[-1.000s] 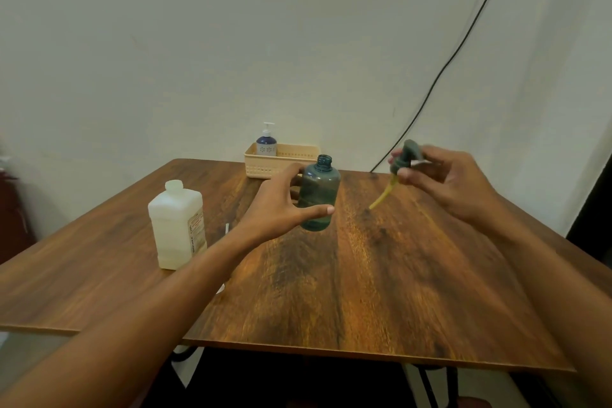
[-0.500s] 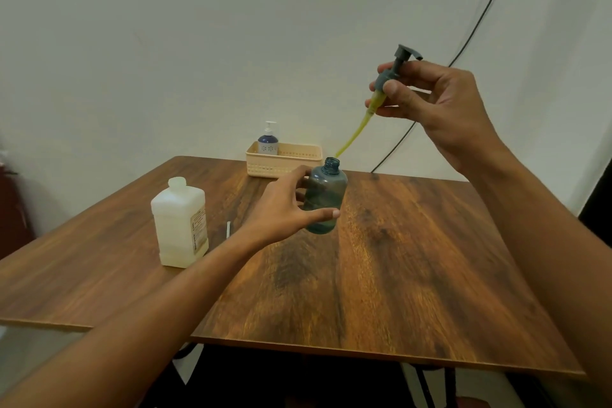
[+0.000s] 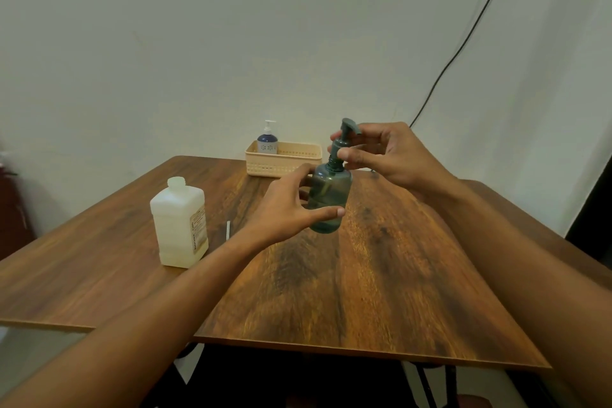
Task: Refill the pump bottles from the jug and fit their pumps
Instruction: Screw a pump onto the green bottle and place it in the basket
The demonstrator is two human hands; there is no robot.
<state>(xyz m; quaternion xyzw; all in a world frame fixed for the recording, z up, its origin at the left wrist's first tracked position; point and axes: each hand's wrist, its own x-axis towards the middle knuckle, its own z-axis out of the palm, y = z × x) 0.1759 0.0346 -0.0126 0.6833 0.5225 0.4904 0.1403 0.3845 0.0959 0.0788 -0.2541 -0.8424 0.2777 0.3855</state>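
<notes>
A dark teal bottle [image 3: 329, 199] is held just above the wooden table [image 3: 381, 291], gripped around its body by my left hand [image 3: 288, 205]. A dark pump head [image 3: 344, 139] sits on the bottle's neck, its tube down inside the bottle. My right hand [image 3: 390, 156] pinches the pump's collar with thumb and fingers. A white plastic jug [image 3: 178, 222] with a label and no cap stands on the table to the left. A blue pump bottle [image 3: 267, 141] with a white pump stands in a beige basket [image 3: 284, 161] at the table's far edge.
A small white stick [image 3: 228, 230] lies on the table between the jug and my left arm. A black cable [image 3: 463, 43] runs down the wall at the right. The table's front edge is close to me.
My right hand lowered the pump from high above the bottle; its tube went into the neck and the pump head now sits on the bottle. The left hand kept its hold.
</notes>
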